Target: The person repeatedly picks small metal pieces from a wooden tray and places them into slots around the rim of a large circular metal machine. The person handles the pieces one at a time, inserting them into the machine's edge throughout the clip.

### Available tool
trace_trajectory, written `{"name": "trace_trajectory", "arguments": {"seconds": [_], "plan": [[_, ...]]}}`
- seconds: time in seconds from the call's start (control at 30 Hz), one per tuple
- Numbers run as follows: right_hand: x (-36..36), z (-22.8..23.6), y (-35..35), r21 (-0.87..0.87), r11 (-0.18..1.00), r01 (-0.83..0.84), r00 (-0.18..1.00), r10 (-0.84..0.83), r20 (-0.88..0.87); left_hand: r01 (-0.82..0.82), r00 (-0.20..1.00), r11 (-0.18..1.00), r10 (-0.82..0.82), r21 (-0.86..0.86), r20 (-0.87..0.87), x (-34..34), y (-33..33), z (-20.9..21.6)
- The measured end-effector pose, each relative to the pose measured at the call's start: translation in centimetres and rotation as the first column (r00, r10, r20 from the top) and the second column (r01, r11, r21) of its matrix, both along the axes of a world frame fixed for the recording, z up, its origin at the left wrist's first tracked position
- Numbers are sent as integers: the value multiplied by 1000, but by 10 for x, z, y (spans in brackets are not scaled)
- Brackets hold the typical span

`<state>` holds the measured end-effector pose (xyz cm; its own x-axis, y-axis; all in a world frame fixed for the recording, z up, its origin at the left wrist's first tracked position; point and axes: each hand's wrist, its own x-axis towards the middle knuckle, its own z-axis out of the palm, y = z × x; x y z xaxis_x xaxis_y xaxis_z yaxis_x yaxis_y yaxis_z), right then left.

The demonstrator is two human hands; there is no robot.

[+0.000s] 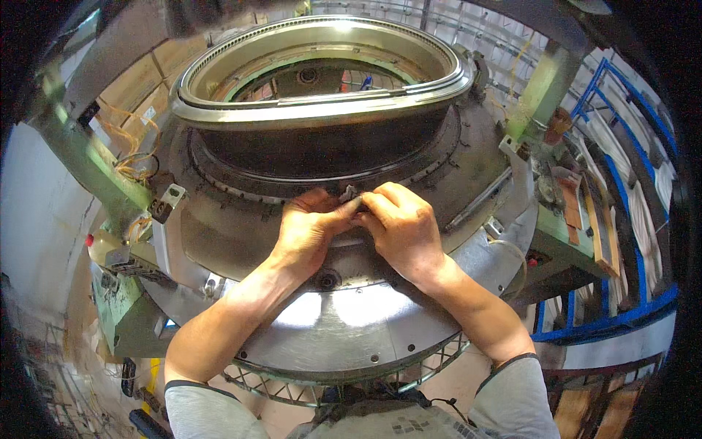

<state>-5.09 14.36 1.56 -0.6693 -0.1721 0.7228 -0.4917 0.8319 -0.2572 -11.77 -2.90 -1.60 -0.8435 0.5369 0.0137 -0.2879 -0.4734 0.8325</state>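
Observation:
My left hand [306, 228] and my right hand [401, 223] meet over the near side of a large round metal machine [219, 241], just below its raised dark cylinder [322, 150]. Both are closed in a pinch, thumbs and fingertips almost touching. A small pale grey, crumpled-looking piece [349, 193] shows at the fingertips; its kind is too small to tell, and the fingers cover part of it. How much of it each hand grips is hidden.
A shiny oval-looking metal ring [322, 111] tops the cylinder. Green posts [110, 172] flank the machine, with metal brackets [168, 201] on its rim. A smooth metal rim plate [358, 329] lies nearest me. Blue racks with white material [621, 322] stand at right.

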Motion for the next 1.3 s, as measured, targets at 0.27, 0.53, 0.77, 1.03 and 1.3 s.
{"name": "trace_trajectory", "arguments": {"seconds": [0.27,0.53,0.77,1.03,1.3], "plan": [[6,10,12,-44,992,-119,993,117,-35,79,992,994,-85,70,98,10,-3,14],[11,18,28,-91,960,-265,964,265,-20,174,983,983,-171,-54,63,16,-8,27],[13,17,24,-214,906,-364,931,363,-45,201,979,979,-200,-29,36,18,-9,30],[12,21,22,-84,941,-329,944,326,-44,121,991,993,-122,12,49,22,-7,35],[14,22,20,-101,926,-363,931,364,-9,171,985,984,-172,44,15,19,-10,36]]}}
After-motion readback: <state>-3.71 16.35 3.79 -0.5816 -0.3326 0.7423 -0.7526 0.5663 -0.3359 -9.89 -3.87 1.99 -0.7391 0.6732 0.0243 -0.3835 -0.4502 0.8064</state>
